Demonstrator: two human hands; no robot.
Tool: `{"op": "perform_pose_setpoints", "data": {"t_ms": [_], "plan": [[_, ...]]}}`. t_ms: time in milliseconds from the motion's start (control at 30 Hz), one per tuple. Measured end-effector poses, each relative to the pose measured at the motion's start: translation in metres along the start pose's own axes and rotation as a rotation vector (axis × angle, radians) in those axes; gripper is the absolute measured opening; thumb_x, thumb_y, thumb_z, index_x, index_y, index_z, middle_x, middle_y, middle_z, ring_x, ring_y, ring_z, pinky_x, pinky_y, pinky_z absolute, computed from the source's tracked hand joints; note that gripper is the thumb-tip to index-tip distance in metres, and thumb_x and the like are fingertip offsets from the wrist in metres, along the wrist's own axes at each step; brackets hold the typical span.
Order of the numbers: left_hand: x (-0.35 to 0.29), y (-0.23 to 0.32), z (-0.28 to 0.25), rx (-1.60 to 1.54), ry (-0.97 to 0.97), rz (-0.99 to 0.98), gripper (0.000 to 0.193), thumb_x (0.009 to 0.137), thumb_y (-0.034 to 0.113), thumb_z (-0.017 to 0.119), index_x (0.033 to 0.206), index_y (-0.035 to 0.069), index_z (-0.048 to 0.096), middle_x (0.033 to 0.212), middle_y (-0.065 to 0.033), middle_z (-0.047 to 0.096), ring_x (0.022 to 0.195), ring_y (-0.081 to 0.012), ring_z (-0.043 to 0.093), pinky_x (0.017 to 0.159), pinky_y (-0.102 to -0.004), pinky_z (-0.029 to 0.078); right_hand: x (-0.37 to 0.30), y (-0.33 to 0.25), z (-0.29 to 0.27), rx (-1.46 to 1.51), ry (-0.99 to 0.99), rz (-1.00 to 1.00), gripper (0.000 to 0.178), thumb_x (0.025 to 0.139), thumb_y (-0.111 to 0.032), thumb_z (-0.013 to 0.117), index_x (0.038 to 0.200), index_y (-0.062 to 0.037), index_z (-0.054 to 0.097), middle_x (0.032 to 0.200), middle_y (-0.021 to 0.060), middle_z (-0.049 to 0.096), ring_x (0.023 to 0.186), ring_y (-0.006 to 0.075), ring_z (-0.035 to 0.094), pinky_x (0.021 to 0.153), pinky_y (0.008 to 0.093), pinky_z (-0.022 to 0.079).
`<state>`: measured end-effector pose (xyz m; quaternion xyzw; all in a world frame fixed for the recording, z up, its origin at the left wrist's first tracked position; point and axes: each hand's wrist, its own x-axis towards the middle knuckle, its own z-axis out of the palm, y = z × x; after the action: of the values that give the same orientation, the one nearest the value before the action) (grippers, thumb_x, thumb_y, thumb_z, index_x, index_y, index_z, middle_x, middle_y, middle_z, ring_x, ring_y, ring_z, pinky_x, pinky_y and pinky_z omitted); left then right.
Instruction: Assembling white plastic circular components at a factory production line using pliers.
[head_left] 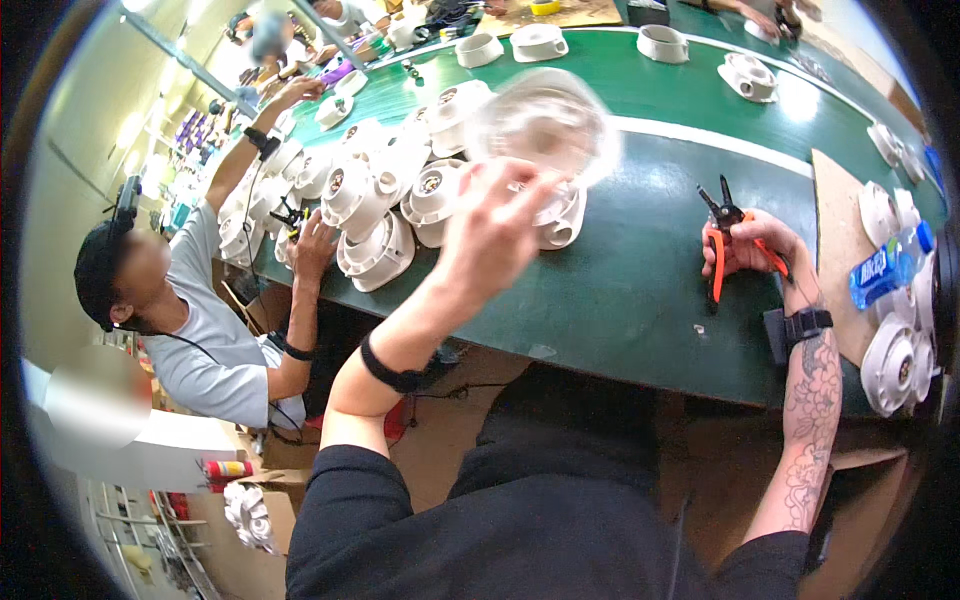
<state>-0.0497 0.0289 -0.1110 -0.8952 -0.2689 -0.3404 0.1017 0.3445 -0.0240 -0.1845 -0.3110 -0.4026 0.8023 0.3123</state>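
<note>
My left hand is raised over the table, fingers curled at the lower edge of a round white plastic housing that is smeared by motion. Just below it, another white housing sits on the green table, partly covered by that hand. To the right, my right hand is wrapped round orange-handled wire strippers. Their black jaws point away from me and stand apart, with nothing seen between them. Left of my left hand, several white housings are piled up, some showing metal parts in their centres.
At the left, a co-worker in a cap reaches over the pile with a small tool. More housings stand on the green belt beyond. On the right, a brown board carries a blue-labelled bottle beside stacked housings.
</note>
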Motion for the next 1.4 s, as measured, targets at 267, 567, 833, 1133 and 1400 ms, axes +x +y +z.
{"op": "perform_pose_setpoints", "data": {"t_ms": [267,567,833,1133,1400], "plan": [[-0.037,-0.077,-0.01,0.277,-0.068,-0.18,0.036,0.077,0.003,0.069,0.111,0.015,0.07,0.108,-0.0052,0.062,0.105,-0.0259,0.059,0.1,-0.0441,0.038,-0.001,-0.003,-0.01,0.007,-0.019,0.015,0.038,0.091,-0.025,0.065,0.117,0.0025,0.058,0.106,0.0169,0.067,0.103,0.0379,0.067,0.091,0.0483,0.056],[-0.004,-0.008,0.01,0.068,-0.077,-0.022,0.048,0.075,0.012,0.076,0.122,0.011,0.064,0.124,-0.0159,0.055,0.119,-0.0354,0.052,0.103,-0.0485,0.04,0.006,-0.001,-0.009,0.076,-0.017,0.07,0.041,0.09,-0.019,0.066,0.122,0.0046,0.057,0.114,0.0197,0.066,0.108,0.0389,0.065,0.098,0.053,0.05],[-0.003,-0.01,0.07,0.038,-0.433,0.139,0.025,0.087,0.02,0.065,0.108,0.008,0.07,0.141,-0.0166,0.049,0.137,-0.0309,0.041,0.111,-0.0608,0.026,-0.003,0.008,-0.008,0.078,0.025,0.019,0.036,0.092,-0.018,0.063,0.119,0.0053,0.059,0.113,0.0181,0.066,0.107,0.0369,0.067,0.095,0.0506,0.053],[-0.012,-0.017,0.049,0.082,-0.453,0.018,0.019,0.083,0.014,0.066,0.099,0.005,0.068,0.136,-0.0116,0.051,0.134,-0.0271,0.044,0.108,-0.0638,0.029,0.004,-0.002,-0.003,0.05,0.016,0.01,0.027,0.095,-0.016,0.063,0.11,0.0054,0.063,0.105,0.0184,0.07,0.1,0.0331,0.07,0.09,0.0443,0.057],[-0.012,-0.015,0.05,0.16,-0.542,-0.058,0.023,0.076,0.004,0.06,0.097,0.0,0.07,0.133,-0.013,0.05,0.128,-0.0287,0.048,0.107,-0.0697,0.027,-0.008,-0.004,0.0,0.024,0.053,0.008,0.049,0.087,-0.027,0.07,0.121,0.0052,0.055,0.109,0.0184,0.066,0.105,0.037,0.066,0.095,0.052,0.053]]}}
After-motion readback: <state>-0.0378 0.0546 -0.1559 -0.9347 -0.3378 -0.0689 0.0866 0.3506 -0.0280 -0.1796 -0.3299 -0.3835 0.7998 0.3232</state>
